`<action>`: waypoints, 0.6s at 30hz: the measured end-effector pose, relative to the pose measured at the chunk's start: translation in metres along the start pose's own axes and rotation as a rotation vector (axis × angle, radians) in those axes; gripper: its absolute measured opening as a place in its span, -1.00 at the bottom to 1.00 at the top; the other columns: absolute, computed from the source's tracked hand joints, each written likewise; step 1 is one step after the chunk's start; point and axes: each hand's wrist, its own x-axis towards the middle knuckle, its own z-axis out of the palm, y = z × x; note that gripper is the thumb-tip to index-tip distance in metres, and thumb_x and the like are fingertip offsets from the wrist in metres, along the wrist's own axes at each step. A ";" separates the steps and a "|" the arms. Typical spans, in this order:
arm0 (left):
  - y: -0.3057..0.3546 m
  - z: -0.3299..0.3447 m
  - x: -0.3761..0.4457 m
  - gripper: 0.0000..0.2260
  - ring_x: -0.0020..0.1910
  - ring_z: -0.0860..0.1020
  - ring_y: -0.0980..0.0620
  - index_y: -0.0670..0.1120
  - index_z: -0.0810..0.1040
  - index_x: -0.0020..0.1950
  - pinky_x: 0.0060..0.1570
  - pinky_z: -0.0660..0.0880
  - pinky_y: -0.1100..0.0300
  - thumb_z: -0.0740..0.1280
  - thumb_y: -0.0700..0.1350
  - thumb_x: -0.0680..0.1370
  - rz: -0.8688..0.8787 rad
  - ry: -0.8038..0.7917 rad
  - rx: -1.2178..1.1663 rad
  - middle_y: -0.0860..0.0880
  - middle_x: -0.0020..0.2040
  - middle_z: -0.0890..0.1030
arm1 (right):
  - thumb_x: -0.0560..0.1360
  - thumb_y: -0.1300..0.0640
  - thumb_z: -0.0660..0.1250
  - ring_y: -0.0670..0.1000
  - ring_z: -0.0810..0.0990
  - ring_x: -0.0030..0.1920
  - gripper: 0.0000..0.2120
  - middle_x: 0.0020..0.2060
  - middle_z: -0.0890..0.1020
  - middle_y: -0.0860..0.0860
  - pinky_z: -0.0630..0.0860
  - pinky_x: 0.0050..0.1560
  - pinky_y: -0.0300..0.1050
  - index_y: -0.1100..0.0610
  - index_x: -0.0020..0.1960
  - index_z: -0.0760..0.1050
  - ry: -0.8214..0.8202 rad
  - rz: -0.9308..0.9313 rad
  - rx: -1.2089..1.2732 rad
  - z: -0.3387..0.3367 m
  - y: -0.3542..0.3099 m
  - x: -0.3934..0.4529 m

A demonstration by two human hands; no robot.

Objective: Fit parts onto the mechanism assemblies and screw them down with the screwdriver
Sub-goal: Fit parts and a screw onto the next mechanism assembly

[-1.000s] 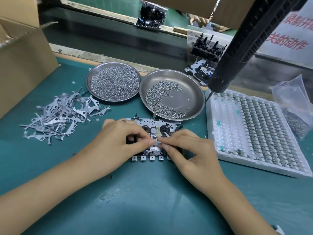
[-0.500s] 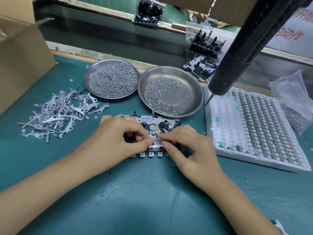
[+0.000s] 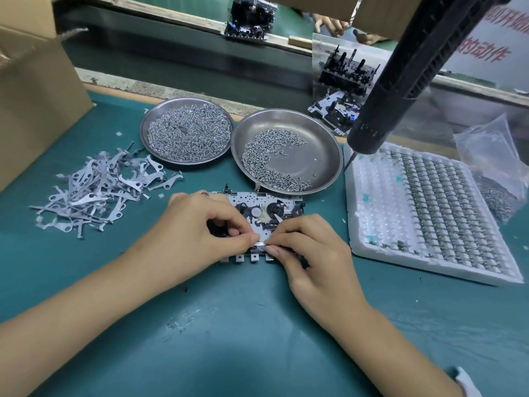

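Note:
A flat metal mechanism assembly (image 3: 257, 206) with black gears lies on the green mat in front of me. My left hand (image 3: 200, 233) and my right hand (image 3: 309, 253) meet over its near edge, fingertips pinching a small silver part (image 3: 260, 245) against it. A black electric screwdriver (image 3: 406, 73) hangs from above at the upper right, its bit just left of the white tray; neither hand touches it. Both hands hide the plate's near half.
Two steel dishes hold screws: a full dish (image 3: 186, 131) and a half-full dish (image 3: 286, 153). Grey metal levers (image 3: 94, 190) are heaped at left. A white foam tray (image 3: 429, 207) of parts lies right, with a plastic bag (image 3: 495, 173), a cardboard box (image 3: 34, 90) and finished assemblies (image 3: 343, 87).
Both hands stay on the assembly; the fingertips have shifted slightly toward its near edge, still working the small part. The view has drifted a little.

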 end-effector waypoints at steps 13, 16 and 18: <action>-0.004 -0.003 0.001 -0.94 -0.23 0.53 0.10 0.15 0.68 -0.27 -0.23 0.40 0.39 0.52 0.03 0.30 -0.032 -0.034 -0.058 0.11 -0.30 0.60 | 0.47 0.20 0.37 -0.10 0.59 -0.12 -0.91 -0.20 0.63 -0.09 0.46 -0.05 -0.26 0.14 -0.15 0.65 0.073 0.302 0.438 -0.006 0.004 0.008; -0.003 -0.004 0.001 -0.87 -0.24 0.52 0.10 0.15 0.69 -0.27 -0.23 0.41 0.35 0.48 0.14 0.26 -0.025 -0.051 -0.055 0.10 -0.29 0.60 | 0.47 0.20 0.37 -0.09 0.59 -0.12 -0.92 -0.19 0.63 -0.08 0.46 -0.05 -0.26 0.11 -0.14 0.65 0.075 0.297 0.447 -0.006 0.005 0.008; -0.001 -0.006 0.002 -0.78 -0.26 0.52 0.12 0.17 0.69 -0.22 -0.22 0.42 0.36 0.44 0.22 0.23 -0.017 -0.036 -0.062 0.10 -0.27 0.59 | 0.47 0.20 0.37 -0.09 0.59 -0.12 -0.92 -0.20 0.63 -0.08 0.47 -0.06 -0.24 0.11 -0.14 0.64 0.087 0.300 0.453 -0.006 0.006 0.008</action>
